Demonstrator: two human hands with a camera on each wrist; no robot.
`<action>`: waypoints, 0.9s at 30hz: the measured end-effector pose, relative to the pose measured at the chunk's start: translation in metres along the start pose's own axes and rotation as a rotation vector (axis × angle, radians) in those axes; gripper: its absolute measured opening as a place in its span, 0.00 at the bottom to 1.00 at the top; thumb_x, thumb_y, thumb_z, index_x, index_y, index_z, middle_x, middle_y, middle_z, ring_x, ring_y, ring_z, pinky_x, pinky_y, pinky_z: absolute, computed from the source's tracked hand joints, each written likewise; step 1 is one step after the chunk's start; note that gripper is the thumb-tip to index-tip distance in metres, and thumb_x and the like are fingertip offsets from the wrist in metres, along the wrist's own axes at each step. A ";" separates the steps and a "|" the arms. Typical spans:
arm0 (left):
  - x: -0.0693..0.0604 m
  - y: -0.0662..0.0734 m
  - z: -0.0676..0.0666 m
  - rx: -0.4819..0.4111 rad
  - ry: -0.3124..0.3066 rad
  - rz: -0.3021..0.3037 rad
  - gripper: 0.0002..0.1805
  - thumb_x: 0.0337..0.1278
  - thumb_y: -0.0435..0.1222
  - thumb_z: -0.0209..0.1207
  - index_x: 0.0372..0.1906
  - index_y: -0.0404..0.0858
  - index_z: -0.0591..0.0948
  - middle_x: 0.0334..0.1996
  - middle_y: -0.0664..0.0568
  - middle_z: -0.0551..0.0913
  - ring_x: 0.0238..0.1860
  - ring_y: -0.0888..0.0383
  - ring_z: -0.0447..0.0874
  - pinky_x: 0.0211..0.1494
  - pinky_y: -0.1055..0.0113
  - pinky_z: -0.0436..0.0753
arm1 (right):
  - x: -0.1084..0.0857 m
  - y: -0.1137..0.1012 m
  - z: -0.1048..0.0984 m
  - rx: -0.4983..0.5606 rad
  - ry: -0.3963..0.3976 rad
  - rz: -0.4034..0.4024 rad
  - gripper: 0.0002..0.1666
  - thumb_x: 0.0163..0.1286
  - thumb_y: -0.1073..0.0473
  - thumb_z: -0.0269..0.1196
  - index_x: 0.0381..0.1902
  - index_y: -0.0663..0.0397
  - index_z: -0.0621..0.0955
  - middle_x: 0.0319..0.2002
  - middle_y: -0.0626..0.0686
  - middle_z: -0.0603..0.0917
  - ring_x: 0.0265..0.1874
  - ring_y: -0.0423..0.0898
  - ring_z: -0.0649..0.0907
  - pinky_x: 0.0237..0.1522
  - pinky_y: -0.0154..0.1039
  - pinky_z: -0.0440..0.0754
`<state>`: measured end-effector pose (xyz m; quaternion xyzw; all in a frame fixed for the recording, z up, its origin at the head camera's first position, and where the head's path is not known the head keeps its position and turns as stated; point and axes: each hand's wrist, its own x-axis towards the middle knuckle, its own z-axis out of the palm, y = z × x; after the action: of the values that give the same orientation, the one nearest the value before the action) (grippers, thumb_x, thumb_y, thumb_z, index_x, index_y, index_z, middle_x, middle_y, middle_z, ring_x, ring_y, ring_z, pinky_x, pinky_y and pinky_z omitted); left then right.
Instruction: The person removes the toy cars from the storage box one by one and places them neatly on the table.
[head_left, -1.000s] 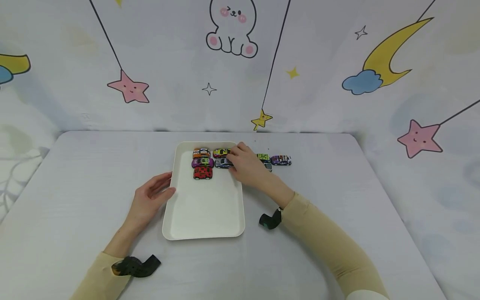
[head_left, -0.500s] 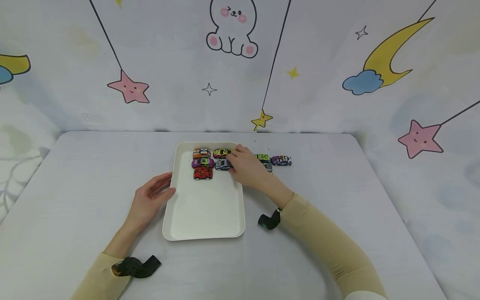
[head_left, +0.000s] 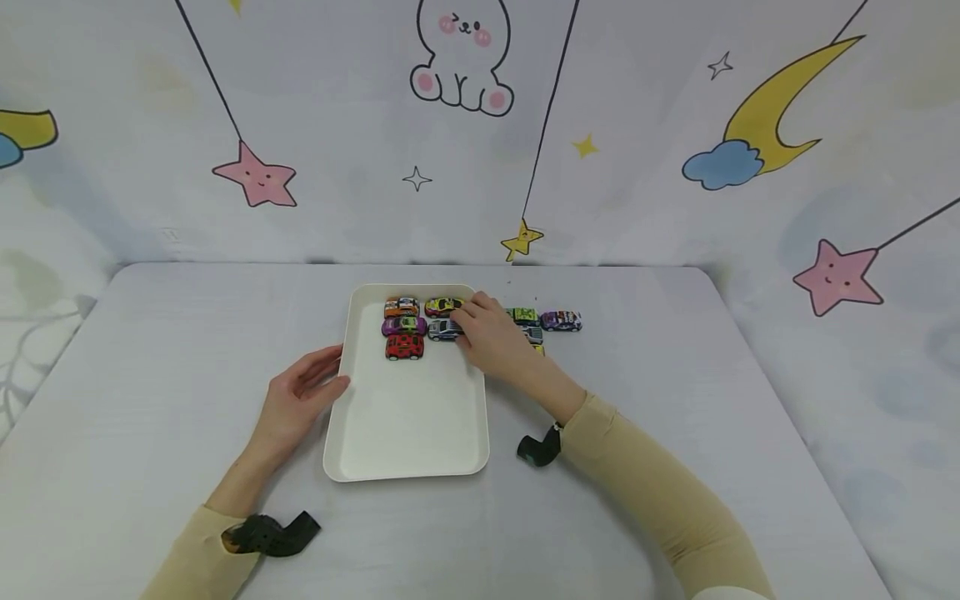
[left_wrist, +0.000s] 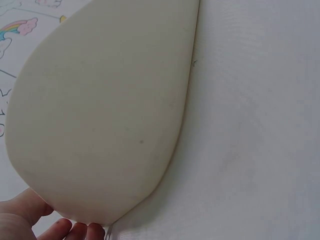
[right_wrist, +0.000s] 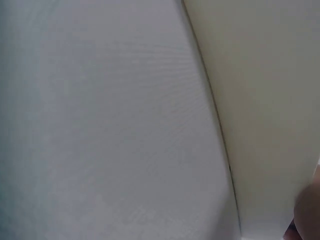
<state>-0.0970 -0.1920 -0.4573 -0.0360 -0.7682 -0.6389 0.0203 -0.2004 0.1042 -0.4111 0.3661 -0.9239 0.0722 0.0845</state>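
A white tray [head_left: 408,421] lies on the table, several small toy cars at its far end. My left hand [head_left: 300,396] holds its left edge, thumb at the rim and fingers along the outer side; the left wrist view shows fingers [left_wrist: 57,230] against the tray wall. My right hand [head_left: 495,337] reaches over the right rim and pinches the rear of a silver-blue toy car [head_left: 442,330]. Near it stand a yellow toy car [head_left: 442,307], an orange-white one [head_left: 402,307], a purple one [head_left: 403,326] and a red one [head_left: 405,347]. My right fingertips are mostly hidden.
Right of the tray, partly behind my right hand, stand more toy cars, among them a green one [head_left: 523,316] and a purple-white one [head_left: 561,321]. A white cloth covers the table [head_left: 637,483]. Behind it hangs a patterned backdrop [head_left: 337,108].
My right hand has barely shifted at the silver-blue car, and slightly more of the cars beside the tray now shows. The left hand and tray have stayed put.
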 end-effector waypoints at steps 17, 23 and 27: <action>0.000 0.000 0.002 0.027 -0.002 -0.002 0.28 0.67 0.36 0.63 0.68 0.32 0.72 0.67 0.35 0.73 0.60 0.71 0.76 0.56 0.82 0.78 | -0.010 0.005 -0.001 0.088 0.140 -0.042 0.15 0.73 0.61 0.62 0.55 0.60 0.82 0.51 0.56 0.84 0.52 0.52 0.77 0.60 0.48 0.76; 0.000 0.000 0.001 0.022 0.001 0.001 0.27 0.67 0.35 0.63 0.68 0.32 0.72 0.67 0.35 0.73 0.60 0.72 0.76 0.56 0.82 0.78 | -0.016 0.006 -0.004 0.151 0.168 -0.064 0.17 0.75 0.60 0.61 0.58 0.61 0.81 0.53 0.57 0.83 0.53 0.53 0.80 0.60 0.50 0.77; 0.000 0.000 0.000 0.019 0.001 0.004 0.27 0.67 0.35 0.62 0.68 0.32 0.72 0.66 0.34 0.74 0.59 0.73 0.76 0.56 0.82 0.78 | -0.021 0.007 -0.009 0.175 0.218 -0.081 0.17 0.73 0.62 0.63 0.57 0.61 0.81 0.52 0.57 0.83 0.52 0.53 0.81 0.59 0.48 0.78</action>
<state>-0.0971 -0.1916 -0.4575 -0.0372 -0.7742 -0.6314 0.0223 -0.1894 0.1250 -0.4068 0.3989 -0.8839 0.1886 0.1551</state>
